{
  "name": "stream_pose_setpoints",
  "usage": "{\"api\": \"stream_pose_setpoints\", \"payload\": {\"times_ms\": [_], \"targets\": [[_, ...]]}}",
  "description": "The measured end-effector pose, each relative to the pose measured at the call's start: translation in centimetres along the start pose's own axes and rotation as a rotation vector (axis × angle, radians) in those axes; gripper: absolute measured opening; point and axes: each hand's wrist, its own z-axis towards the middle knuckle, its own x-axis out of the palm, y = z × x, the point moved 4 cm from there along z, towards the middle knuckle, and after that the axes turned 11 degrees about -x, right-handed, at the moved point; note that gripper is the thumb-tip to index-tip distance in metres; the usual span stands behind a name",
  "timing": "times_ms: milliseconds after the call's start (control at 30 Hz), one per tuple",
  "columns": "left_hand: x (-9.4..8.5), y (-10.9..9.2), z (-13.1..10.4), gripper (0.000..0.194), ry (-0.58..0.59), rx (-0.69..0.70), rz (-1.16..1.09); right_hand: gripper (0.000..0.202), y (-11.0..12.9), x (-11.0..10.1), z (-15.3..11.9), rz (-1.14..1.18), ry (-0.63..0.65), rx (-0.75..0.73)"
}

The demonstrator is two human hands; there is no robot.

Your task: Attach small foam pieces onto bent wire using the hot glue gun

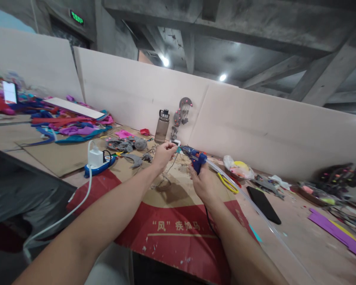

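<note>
My right hand [202, 183] is wrapped round the handle of a blue hot glue gun [198, 159], its nozzle pointing left. A long clear glue stick [249, 201] runs out of the back of the gun towards the lower right. Close to the nozzle, the fingers of my left hand [165, 153] are pinched together. From those fingertips a thin grey strand [172, 164] hangs down over the cardboard; its upper end is too small to make out. A small teal bit [178, 150] shows between the fingertips and the nozzle.
A water bottle [162, 127] and a grey dotted ornament [182, 113] stand by the white partition. Left are grey pieces [126, 143] and a blue power strip [100, 166] with a white cable. Right lie yellow scissors [228, 183] and a black phone [263, 204]. Red-printed cardboard [180, 245] covers the front.
</note>
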Motion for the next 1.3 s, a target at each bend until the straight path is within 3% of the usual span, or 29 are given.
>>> {"api": "stream_pose_setpoints", "payload": {"times_ms": [967, 1200, 1300], "targets": [[-0.1, -0.1, 0.0, 0.022, -0.012, 0.005, -0.009, 0.022, 0.2, 0.0, 0.0, 0.042, -0.042, 0.007], [0.2, -0.4, -0.3, 0.019, 0.014, -0.024, 0.031, 0.03, -1.0, -0.5, 0.2, 0.174, -0.123, 0.149], [0.3, -0.4, -0.5, 0.018, 0.02, -0.042, 0.021, 0.028, -2.7, -0.3, 0.5, 0.259, -0.071, 0.258]]}}
